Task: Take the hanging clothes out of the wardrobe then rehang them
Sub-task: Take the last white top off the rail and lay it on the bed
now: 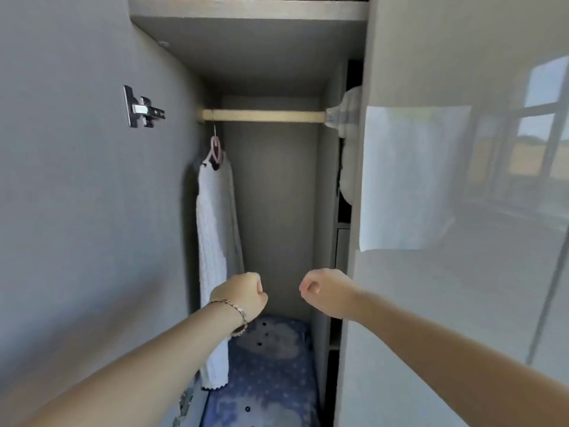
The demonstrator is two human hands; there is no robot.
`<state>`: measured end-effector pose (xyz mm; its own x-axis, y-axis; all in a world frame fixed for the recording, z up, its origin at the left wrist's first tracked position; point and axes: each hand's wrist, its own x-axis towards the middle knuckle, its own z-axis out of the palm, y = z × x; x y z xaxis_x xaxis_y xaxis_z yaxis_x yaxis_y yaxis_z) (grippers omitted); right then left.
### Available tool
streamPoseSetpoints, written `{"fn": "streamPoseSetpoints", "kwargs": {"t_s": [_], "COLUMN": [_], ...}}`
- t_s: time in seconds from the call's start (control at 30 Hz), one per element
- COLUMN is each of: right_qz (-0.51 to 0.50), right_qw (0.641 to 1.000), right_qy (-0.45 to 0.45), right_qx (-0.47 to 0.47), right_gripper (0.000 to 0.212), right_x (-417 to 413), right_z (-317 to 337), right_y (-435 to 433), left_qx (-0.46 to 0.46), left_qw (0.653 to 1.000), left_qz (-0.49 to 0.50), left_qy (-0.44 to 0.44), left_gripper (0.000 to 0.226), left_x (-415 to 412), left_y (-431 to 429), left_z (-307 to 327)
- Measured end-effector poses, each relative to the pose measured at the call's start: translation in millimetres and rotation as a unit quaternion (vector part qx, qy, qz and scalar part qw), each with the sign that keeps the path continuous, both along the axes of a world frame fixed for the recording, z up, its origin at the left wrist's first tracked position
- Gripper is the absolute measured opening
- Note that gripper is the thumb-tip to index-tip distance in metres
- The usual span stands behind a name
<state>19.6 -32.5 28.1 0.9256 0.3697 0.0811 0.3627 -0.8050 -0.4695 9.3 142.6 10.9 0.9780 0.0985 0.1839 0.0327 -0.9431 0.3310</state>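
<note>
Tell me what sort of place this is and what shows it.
Probably a home bedroom, facing an open wardrobe: a wooden hanging rail spans it, a white garment hangs from it on a pink hanger, and the glossy door on the right reflects a window.

No writing, label, brand or number can be read anywhere in front of me. The white sheet (412,177) stuck on the glossy wardrobe door (462,318) at my right looks blank, washed out by glare. The metal hinge (143,107) on the left panel shows no mark I can make out.
</note>
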Motion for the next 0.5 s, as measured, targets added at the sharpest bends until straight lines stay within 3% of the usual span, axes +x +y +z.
{"fn": "streamPoseSetpoints", "kwargs": {"t_s": [0.2, 0.5], "right_qz": [0.051, 0.045], "right_qw": [0.997, 0.987], "right_qy": [-0.034, -0.079], "right_qx": [0.038, 0.134], "right_gripper": [0.029, 0.034], "right_x": [78.8, 177.6], "right_z": [31.4, 130.1], "right_y": [84.9, 195.2], "left_qx": [0.040, 0.034], "left_qw": [0.991, 0.990], "left_qz": [0.115, 0.115], "left_qy": [-0.050, -0.074], "left_gripper": [0.013, 0.007], "left_x": [43.0, 110.7], "left_y": [85.7, 138.7], "left_z": [33.1, 76.6]}}
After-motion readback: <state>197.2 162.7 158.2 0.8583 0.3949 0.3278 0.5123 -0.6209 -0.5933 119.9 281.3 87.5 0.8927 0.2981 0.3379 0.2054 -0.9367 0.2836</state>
